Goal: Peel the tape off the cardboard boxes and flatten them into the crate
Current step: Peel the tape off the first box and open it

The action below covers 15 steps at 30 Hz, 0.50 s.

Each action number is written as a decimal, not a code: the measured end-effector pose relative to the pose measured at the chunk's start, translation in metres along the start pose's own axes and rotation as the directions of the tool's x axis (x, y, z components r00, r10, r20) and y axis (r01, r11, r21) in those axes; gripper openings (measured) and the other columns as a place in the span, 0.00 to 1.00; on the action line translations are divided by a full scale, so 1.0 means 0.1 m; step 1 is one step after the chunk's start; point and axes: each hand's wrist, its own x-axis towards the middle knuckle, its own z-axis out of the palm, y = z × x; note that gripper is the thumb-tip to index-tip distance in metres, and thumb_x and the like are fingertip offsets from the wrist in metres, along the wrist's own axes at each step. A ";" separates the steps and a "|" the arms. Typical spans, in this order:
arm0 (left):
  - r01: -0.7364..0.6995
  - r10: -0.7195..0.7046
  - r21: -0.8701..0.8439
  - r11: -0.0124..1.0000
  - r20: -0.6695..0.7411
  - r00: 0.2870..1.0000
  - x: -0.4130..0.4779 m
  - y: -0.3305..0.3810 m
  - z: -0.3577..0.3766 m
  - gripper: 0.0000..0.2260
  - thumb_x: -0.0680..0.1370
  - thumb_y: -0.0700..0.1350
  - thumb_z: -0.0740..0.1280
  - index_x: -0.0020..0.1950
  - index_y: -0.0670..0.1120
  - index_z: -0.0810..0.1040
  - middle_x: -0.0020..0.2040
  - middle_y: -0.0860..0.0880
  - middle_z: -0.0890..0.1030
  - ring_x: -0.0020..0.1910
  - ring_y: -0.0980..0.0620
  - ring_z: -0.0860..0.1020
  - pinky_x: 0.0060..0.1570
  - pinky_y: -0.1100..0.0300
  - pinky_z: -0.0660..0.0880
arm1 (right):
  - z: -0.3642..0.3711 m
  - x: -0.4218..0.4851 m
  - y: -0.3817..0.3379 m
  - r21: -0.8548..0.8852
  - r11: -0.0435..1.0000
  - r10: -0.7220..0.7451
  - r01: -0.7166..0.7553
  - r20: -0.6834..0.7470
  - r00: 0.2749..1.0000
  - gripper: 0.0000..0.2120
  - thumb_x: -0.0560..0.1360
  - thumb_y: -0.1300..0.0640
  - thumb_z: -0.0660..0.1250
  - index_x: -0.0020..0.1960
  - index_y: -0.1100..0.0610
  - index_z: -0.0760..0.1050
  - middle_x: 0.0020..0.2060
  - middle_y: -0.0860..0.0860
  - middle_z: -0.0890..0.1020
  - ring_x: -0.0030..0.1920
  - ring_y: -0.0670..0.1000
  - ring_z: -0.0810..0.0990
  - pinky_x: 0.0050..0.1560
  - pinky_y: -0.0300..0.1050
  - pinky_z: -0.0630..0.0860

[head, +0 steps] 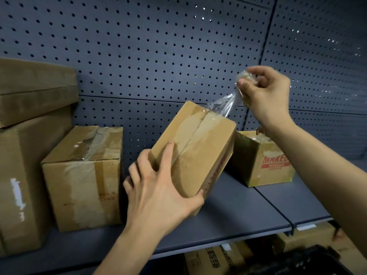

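- Grips the small cardboard box (pixel 198 151) with the left hand (pixel 156 197): thumb hooked round the near lower edge, forefinger laid up the flap face, other fingers curled round the left side.
- Pinches a crumpled tape wad (pixel 245 76) in the right hand (pixel 266 96), thumb against curled fingertips, raised above and to the right of the box's far top end.
- Stretches taut from that wad down to the far top edge of the box: a clear tape strip (pixel 222 105), its lower end stuck at the flap seam.
- Sits tilted between both hands, seam face toward the camera, seemingly lifted off the grey shelf (pixel 248 205).
- Looks light and probably empty, judging by the easy one-handed hold; stiff at corners and edges, softer and crushable across the flap panels.
- Calls for a hold on edges and corners, off the seam, so the flaps stay free.
- Looks thin, stretchy and sticky; likely to tear or cling to fingers, so best taken close to the peel line and drawn back along the seam.
- Further out: a taped box (pixel 83 175) to the left, an open red-printed box (pixel 264 163) to the right and farther back, large stacked boxes (pixel 29 135) at far left, lower cartons (pixel 214 261) beneath the shelf.
- Shows no crate with certainty.
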 end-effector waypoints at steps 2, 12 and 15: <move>-0.001 0.001 -0.002 1.000 -0.017 1.000 -0.03 -0.03 0.01 0.52 0.56 0.79 0.60 0.76 0.67 0.43 0.73 0.49 0.53 0.71 0.43 0.56 0.68 0.39 0.63 | 0.02 -0.01 0.00 0.096 0.994 0.043 -0.043 0.012 0.999 0.12 0.79 0.62 0.69 0.61 0.59 0.76 0.50 0.61 0.83 0.46 0.54 0.85 0.44 0.46 0.82; 0.024 -0.024 -0.006 1.000 -0.039 0.999 -0.11 -0.11 0.03 0.51 0.56 0.78 0.59 0.76 0.64 0.48 0.73 0.47 0.56 0.70 0.42 0.58 0.67 0.41 0.64 | 0.19 -0.12 0.05 0.404 0.836 0.295 -0.370 0.237 0.926 0.13 0.83 0.61 0.61 0.65 0.67 0.74 0.42 0.58 0.81 0.41 0.52 0.82 0.50 0.46 0.82; 0.034 -0.034 -0.043 0.999 -0.019 0.999 -0.13 -0.15 0.04 0.51 0.56 0.78 0.58 0.76 0.64 0.46 0.73 0.48 0.54 0.70 0.43 0.57 0.69 0.41 0.63 | 0.24 -0.19 0.06 0.216 0.906 0.252 -0.363 0.413 0.875 0.16 0.82 0.48 0.61 0.59 0.59 0.79 0.47 0.57 0.83 0.51 0.55 0.82 0.64 0.54 0.77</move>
